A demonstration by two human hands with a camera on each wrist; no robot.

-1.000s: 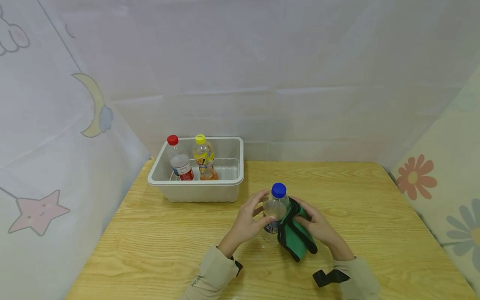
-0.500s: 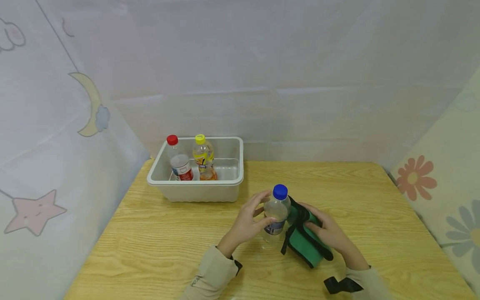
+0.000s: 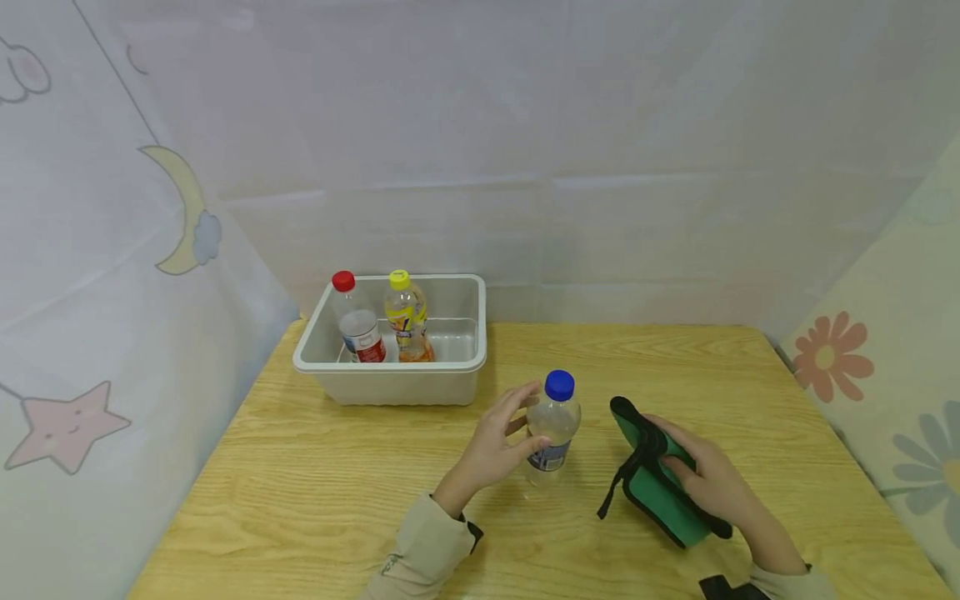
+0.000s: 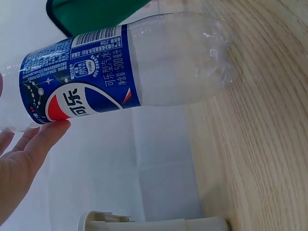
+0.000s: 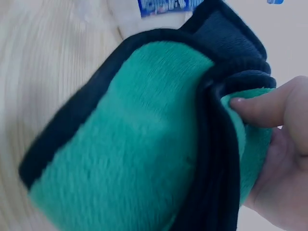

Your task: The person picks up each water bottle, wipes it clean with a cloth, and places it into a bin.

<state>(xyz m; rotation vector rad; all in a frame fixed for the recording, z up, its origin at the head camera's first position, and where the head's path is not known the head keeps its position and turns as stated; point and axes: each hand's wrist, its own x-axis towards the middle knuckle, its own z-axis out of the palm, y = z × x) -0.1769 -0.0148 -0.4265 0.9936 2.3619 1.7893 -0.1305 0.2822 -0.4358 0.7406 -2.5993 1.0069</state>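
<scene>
A clear plastic bottle [image 3: 553,423] with a blue cap and blue label stands upright on the wooden table. My left hand [image 3: 495,442] holds its left side, thumb in front and fingers curved behind. The left wrist view shows the bottle [image 4: 130,67] from close by, with the left hand [image 4: 29,163] touching it around the label's edge. To the right, my right hand [image 3: 708,479] grips a folded green cloth [image 3: 663,492] with black edging, apart from the bottle. In the right wrist view the thumb presses into the fold of the cloth [image 5: 139,130].
A pale grey plastic bin [image 3: 405,383] stands at the table's back left. Inside it are a red-capped bottle [image 3: 362,325] and a yellow-capped bottle [image 3: 407,321]. Printed white sheets [image 3: 637,233] hang behind and beside the wooden table [image 3: 300,517].
My right hand has drawn the green cloth away from the bottle, to the right and slightly nearer. My left hand has stayed on the bottle, which has barely shifted.
</scene>
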